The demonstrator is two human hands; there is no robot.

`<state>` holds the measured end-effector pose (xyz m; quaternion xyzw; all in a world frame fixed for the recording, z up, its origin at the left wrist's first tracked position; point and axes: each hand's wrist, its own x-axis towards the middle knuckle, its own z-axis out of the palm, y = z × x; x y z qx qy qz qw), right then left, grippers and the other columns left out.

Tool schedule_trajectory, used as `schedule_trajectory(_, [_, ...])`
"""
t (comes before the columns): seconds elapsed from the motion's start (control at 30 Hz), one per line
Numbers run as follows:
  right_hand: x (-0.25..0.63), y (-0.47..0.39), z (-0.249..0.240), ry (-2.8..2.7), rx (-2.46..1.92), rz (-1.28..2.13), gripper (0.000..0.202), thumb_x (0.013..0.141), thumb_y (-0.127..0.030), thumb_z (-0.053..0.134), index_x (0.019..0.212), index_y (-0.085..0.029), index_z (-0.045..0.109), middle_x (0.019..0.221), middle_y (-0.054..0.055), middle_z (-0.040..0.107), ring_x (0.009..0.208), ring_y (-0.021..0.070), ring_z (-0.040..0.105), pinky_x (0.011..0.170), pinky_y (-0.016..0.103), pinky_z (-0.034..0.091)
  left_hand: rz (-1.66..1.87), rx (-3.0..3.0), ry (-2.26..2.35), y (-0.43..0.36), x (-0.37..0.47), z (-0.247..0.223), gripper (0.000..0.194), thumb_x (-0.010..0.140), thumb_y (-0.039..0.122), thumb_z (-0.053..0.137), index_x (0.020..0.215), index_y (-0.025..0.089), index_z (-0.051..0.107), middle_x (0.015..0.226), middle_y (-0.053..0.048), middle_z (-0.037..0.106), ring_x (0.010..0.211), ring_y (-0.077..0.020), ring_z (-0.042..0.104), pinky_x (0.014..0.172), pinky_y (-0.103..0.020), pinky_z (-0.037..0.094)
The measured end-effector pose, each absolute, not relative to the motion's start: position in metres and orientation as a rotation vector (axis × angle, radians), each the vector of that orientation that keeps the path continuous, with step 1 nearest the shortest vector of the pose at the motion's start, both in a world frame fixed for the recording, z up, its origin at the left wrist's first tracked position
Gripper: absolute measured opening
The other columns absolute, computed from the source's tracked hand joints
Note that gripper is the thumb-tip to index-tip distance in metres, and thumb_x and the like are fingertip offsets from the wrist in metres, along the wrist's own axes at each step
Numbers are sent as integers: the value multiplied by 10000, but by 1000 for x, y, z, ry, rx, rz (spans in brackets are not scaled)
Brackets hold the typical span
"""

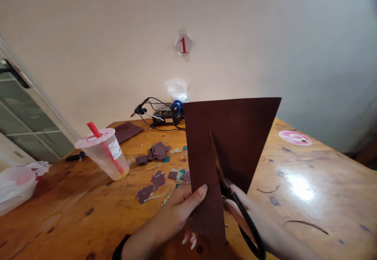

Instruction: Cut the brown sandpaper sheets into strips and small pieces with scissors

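Note:
A large dark brown sheet (232, 126) stands upright in front of me, with a long cut running up from its lower edge. My left hand (184, 205) pinches the strip left of the cut, thumb on the near face and fingers behind. Black-handled scissors (225, 185) sit in the cut, blades pointing up and away. My right hand (243, 205) is closed on the scissors' handles, partly hidden behind them and the sheet. Small brown pieces (158, 151) and a few green scraps (166, 159) lie on the table left of the sheet.
A lidded plastic cup (103, 154) with a red straw stands left on the wooden table (64, 220). Another brown sheet (127, 131) lies behind it. A black device (167, 118) with cables is at the back. White plastic bag (17, 187) far left; pink round sticker (295, 138) right.

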<state>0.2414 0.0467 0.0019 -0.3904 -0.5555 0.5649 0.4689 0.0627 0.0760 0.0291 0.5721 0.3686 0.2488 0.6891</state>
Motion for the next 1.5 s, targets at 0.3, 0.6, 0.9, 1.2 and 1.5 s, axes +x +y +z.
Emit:
schedule_trajectory(0.3, [241,44,23,-1497,-997,1174,164,871,-300,558,1010,-224,602,1020,37,698,965,229,662,862,321,555,571,1188,752,60,68,39,630,725,767,575,730,149,697,431,42,500,310,-48,359,319,-160,270])
schedule_trajectory(0.6, [244,47,-1,-1504,-1068,1143,288,804,-221,574,1089,-186,597,1078,70,691,962,237,656,890,372,538,532,1325,746,65,70,23,685,750,803,488,685,138,638,453,11,539,312,-60,408,300,-159,298])
schedule_trajectory(0.9, [241,51,-16,-1410,-1017,1239,298,848,-337,597,1101,-182,619,1019,78,692,945,263,652,854,421,543,545,1455,790,70,72,24,666,768,810,437,634,170,562,421,24,508,295,-60,404,298,-155,310])
schedule_trajectory(1.2, [235,54,-23,-1350,-988,1248,299,857,-357,585,1089,-175,629,989,81,701,921,271,660,829,412,549,493,1378,819,75,73,16,700,705,849,459,659,162,586,446,15,553,301,-68,438,276,-157,299])
schedule_trajectory(1.5, [233,51,-21,-1383,-1065,1303,302,881,-443,532,1020,-198,637,765,44,683,705,240,669,602,339,566,436,1332,760,77,74,11,703,708,840,470,641,150,589,483,-15,589,295,-68,431,276,-175,298])
